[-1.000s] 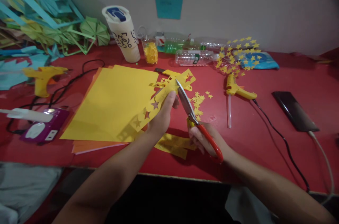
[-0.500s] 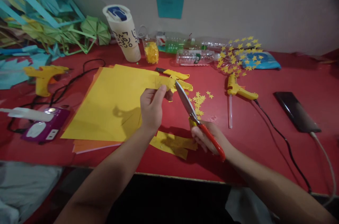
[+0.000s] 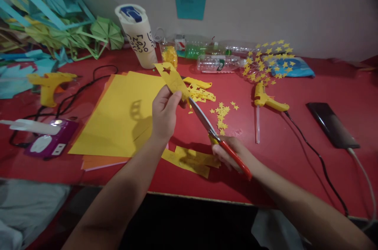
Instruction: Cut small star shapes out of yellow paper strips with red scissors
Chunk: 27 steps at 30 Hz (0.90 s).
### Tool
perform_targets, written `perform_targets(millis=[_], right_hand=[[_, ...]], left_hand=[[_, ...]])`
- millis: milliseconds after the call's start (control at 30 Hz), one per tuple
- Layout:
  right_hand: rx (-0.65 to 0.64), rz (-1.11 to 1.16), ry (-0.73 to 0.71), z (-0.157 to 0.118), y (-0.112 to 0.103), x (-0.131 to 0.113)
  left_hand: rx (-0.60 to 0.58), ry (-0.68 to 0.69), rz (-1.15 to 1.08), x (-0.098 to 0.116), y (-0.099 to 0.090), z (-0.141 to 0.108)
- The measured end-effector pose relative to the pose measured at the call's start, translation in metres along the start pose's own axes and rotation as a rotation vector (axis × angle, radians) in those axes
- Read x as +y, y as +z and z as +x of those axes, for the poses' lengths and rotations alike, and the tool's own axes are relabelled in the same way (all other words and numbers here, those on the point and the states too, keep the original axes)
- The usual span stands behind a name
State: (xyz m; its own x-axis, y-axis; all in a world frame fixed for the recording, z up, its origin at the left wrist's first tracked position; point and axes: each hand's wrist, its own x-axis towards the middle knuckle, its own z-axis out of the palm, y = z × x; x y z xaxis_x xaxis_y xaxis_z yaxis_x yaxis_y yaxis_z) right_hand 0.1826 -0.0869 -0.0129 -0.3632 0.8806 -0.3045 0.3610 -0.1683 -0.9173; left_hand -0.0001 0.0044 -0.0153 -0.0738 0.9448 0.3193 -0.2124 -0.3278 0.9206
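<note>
I am pinching the yellow star-cut paper strip (image 3: 175, 83) in my left hand (image 3: 163, 114), its long axis slanting down-right to the tips of the red-handled metal scissors (image 3: 204, 119) my closed right hand (image 3: 241, 152) is gripping.

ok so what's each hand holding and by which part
The left hand pinches a yellow paper strip near its lower end; the right hand grips scissors by the handles.

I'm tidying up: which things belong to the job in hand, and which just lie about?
In the job: scissors in the right hand; yellow strip in the left hand; loose stars.
Seemingly lying about: phone; tumbler; clear bottle; blue packet.
</note>
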Motion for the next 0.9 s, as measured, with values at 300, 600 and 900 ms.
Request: perform_targets(millis=[300,600,900], right_hand=[[-0.009,-0.076,-0.021,0.0018,-0.0039,-0.0015],[-0.031,-0.087,-0.018,0.0021,-0.0072,-0.0016],[0.0,-0.033,0.009,0.003,-0.006,0.0067]], left_hand=[[-0.034,0.007,0.05,0.0006,-0.0027,0.0038],[-0.042,-0.008,0.079,0.0031,-0.004,0.0061],[-0.05,-0.036,0.074,0.0079,-0.0024,0.0085]])
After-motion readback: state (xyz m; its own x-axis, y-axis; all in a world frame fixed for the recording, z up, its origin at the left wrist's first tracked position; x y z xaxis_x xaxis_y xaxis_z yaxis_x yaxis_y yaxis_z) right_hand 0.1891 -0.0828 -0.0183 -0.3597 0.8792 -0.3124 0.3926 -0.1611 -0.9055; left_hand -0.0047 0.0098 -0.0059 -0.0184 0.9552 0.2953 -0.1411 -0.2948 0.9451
